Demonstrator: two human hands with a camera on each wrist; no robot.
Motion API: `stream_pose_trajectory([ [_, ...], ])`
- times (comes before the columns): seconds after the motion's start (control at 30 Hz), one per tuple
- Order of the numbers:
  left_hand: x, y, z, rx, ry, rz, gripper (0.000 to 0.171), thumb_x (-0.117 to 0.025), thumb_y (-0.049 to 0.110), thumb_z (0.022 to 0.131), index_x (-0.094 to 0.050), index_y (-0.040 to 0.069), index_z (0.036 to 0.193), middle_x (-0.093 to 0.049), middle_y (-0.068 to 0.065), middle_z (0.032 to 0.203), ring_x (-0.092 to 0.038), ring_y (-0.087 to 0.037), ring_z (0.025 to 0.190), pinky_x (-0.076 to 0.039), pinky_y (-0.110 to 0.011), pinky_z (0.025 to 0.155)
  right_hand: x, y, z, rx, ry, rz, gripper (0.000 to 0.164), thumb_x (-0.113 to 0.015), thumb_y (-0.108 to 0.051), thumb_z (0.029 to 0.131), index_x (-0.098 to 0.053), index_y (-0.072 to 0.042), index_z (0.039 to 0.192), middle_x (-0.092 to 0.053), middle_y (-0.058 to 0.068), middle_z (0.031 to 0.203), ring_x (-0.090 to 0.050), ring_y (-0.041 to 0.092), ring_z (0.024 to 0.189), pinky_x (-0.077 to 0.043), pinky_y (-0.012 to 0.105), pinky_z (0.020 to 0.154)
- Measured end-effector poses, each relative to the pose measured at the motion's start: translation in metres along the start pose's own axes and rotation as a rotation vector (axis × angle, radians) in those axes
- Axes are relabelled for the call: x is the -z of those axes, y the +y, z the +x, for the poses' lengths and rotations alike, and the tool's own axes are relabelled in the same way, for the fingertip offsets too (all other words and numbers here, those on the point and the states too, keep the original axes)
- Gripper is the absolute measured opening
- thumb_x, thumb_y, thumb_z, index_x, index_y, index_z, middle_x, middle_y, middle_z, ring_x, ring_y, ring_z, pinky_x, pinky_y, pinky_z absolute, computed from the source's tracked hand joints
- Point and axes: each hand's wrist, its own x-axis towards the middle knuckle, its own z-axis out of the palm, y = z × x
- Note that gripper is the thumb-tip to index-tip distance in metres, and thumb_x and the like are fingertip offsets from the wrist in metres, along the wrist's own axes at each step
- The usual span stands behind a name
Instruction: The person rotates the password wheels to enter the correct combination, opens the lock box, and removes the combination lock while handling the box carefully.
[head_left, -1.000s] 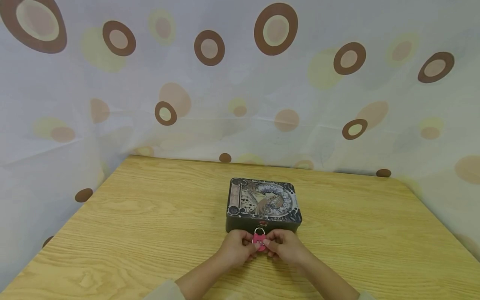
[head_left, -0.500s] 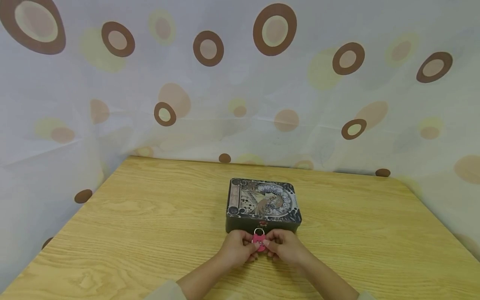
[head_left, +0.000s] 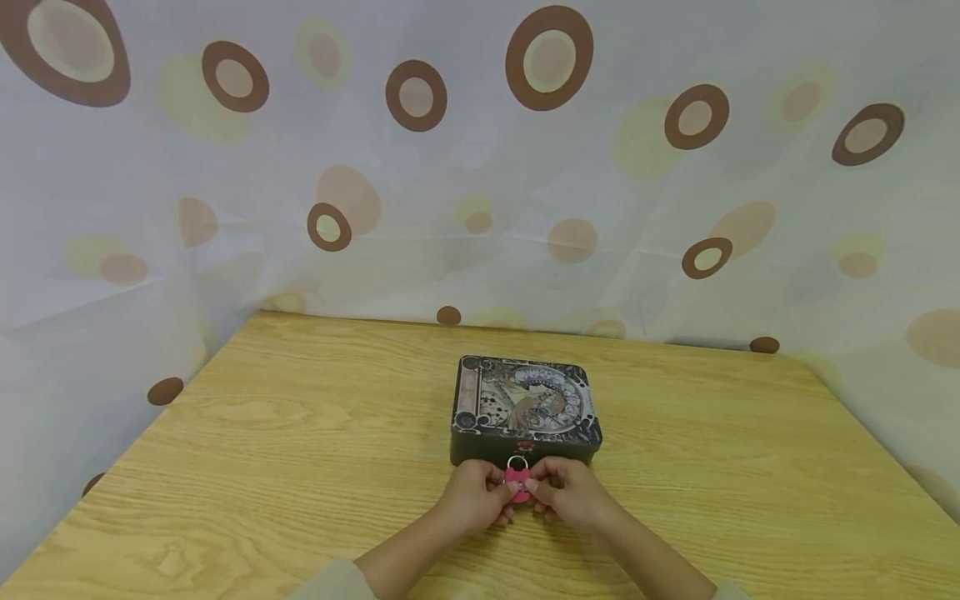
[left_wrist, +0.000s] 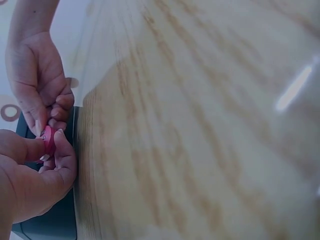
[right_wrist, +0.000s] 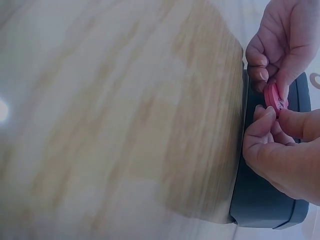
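Observation:
A pink combination padlock [head_left: 517,474] with a silver shackle [head_left: 517,459] is held between both hands in front of a dark tin box. The shackle points up toward the box. My left hand [head_left: 471,502] pinches the lock's left side between thumb and fingers, and my right hand [head_left: 573,493] pinches its right side. Both thumbs lie over the front face, partly covering the small number dials. In the left wrist view the padlock [left_wrist: 49,140] shows edge-on between the fingertips. The right wrist view shows the pink body of the padlock [right_wrist: 273,98] too. Whether the shackle is locked I cannot tell.
The tin box [head_left: 525,402] lies closed on the wooden table [head_left: 315,417], its lid printed with an ornate picture. A small red clasp [head_left: 527,447] sits on its front. Behind the table hangs a pale curtain [head_left: 450,167] with brown and yellow circles.
The thumbs have shifted slightly on the padlock's face over the dials. The hands, padlock and box otherwise stay in place.

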Motion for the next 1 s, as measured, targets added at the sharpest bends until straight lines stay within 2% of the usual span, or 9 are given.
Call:
stream_pose_trajectory([
  [0.27, -0.0008, 0.0006, -0.0004, 0.041, 0.011, 0.014, 0.014, -0.056, 0.004, 0.09, -0.058, -0.006, 0.08, -0.057, -0.005, 0.056, -0.05, -0.005, 0.046, -0.049, -0.02, 0.046, 0.0003, 0.0007, 0.0006, 0.008, 0.007, -0.005, 0.014, -0.052, -0.002, 0.09, -0.055, 0.011, 0.093, -0.051, 0.0, 0.065, -0.05, 0.009, 0.062, -0.045, 0.022, 0.054],
  [0.53, -0.0013, 0.0, -0.0005, 0.032, 0.017, 0.009, 0.018, -0.056, 0.005, 0.09, -0.059, -0.007, 0.076, -0.052, -0.001, 0.054, -0.051, -0.005, 0.046, -0.05, -0.021, 0.047, -0.0001, 0.0005, -0.0001, -0.007, 0.01, 0.012, 0.014, -0.052, -0.003, 0.09, -0.055, 0.01, 0.093, -0.051, 0.0, 0.065, -0.05, 0.01, 0.062, -0.045, 0.022, 0.055],
  [0.67, 0.0, -0.0014, -0.0001, 0.006, 0.005, -0.007, 0.02, -0.055, 0.005, 0.091, -0.06, -0.01, 0.078, -0.054, -0.003, 0.056, -0.052, -0.006, 0.047, -0.051, -0.022, 0.047, -0.0002, -0.0009, -0.0002, -0.031, 0.011, 0.02, 0.013, -0.052, -0.004, 0.091, -0.055, 0.009, 0.092, -0.051, 0.0, 0.066, -0.05, 0.01, 0.063, -0.045, 0.023, 0.056],
  [0.9, 0.0038, -0.0029, 0.0014, 0.011, -0.018, -0.016, 0.024, -0.048, 0.007, 0.095, -0.061, -0.011, 0.087, -0.061, -0.011, 0.064, -0.056, -0.008, 0.054, -0.054, -0.026, 0.052, -0.0008, -0.0016, -0.0003, -0.046, 0.013, 0.02, 0.013, -0.052, -0.005, 0.091, -0.056, 0.008, 0.092, -0.053, 0.001, 0.068, -0.051, 0.01, 0.064, -0.046, 0.024, 0.058],
  [1.0, 0.0044, -0.0038, 0.0017, 0.005, -0.022, -0.012, 0.023, -0.05, 0.007, 0.095, -0.061, -0.012, 0.089, -0.063, -0.014, 0.066, -0.057, -0.008, 0.054, -0.054, -0.026, 0.053, -0.0008, -0.0014, -0.0002, -0.047, 0.015, 0.017, 0.013, -0.052, -0.004, 0.091, -0.055, 0.009, 0.092, -0.052, 0.001, 0.067, -0.051, 0.01, 0.064, -0.046, 0.024, 0.057],
])
